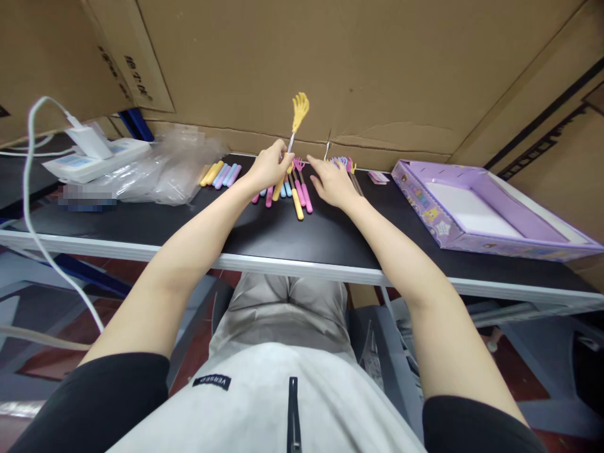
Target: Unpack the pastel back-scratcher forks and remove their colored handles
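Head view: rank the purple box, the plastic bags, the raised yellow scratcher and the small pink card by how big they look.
1. Purple box
2. Plastic bags, though nearness to the camera may skew these two
3. Yellow scratcher, in the left hand
4. Pink card

1. My left hand [268, 167] covers the middle of the yellow back scratcher [298, 116]; I can't see the grip on its shaft.
2. My right hand [333, 182] hides part of the claw-head pile [343, 162]; count unclear.
3. Label on the power strip [89, 165] is too small to read; a smeared patch [87, 195] sits below it.
4. Purple box [495, 211] print is too small to make out.
5. Contents of the clear plastic bags [165, 170] can't be told.
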Motion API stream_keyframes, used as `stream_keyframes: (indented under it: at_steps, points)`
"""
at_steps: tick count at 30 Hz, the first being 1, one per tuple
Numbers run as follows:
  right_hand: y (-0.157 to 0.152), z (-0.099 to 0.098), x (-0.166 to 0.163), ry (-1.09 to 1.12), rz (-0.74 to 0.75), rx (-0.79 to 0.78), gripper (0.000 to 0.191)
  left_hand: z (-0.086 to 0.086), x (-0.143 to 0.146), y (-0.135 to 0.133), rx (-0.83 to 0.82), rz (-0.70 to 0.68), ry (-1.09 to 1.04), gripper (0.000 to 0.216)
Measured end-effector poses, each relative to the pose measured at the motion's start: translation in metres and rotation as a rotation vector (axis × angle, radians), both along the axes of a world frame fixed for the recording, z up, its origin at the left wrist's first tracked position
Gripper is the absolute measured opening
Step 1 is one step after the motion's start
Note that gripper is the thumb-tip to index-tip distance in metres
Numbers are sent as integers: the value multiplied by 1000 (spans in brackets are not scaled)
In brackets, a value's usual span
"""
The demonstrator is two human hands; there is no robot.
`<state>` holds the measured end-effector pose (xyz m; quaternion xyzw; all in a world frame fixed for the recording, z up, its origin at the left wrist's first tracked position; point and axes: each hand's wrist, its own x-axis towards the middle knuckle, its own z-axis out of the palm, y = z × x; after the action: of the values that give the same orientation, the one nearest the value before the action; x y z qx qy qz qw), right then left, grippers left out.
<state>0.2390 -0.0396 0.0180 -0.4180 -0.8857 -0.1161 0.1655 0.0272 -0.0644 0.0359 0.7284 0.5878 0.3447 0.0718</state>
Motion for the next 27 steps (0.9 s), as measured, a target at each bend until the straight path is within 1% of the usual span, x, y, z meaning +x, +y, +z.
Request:
stream_keyframes:
  at_steps: [3, 5, 7, 9, 12, 14, 16, 18, 21, 24, 27]
  points:
    - [-6, 6, 0, 39, -13, 59, 68, 2, 3, -6, 84, -60, 35, 20]
    - [-8, 7, 2, 67, -4, 30, 69, 2, 4, -8, 127, -99, 75, 18]
    - [-9, 7, 2, 144, 13, -29, 68, 2, 4, -8, 155, -142, 100, 16]
    - [-8, 5, -1, 310, 43, -111, 67, 1, 5, -7, 179, -186, 112, 13]
    - [-7, 2, -13, 686, 103, -275, 68, -3, 6, -3, 210, -259, 104, 12]
    - [-6, 0, -24, 911, 133, -370, 69, -7, 7, 1, 229, -303, 79, 15]
    - [-4, -2, -32, 1050, 137, -424, 68, -10, 8, 4, 247, -326, 53, 21]
    - [0, -2, -34, 1117, 117, -449, 66, -11, 8, 8, 255, -325, 43, 25]
    - [6, 3, -27, 1195, 85, -476, 65, -12, 7, 11, 244, -313, 49, 28]
    - [9, 11, -20, 1294, 52, -506, 65, -10, 9, 11, 240, -314, 50, 33]
    - [11, 15, -20, 1348, 23, -515, 61, -6, 14, 9, 225, -325, 42, 39]
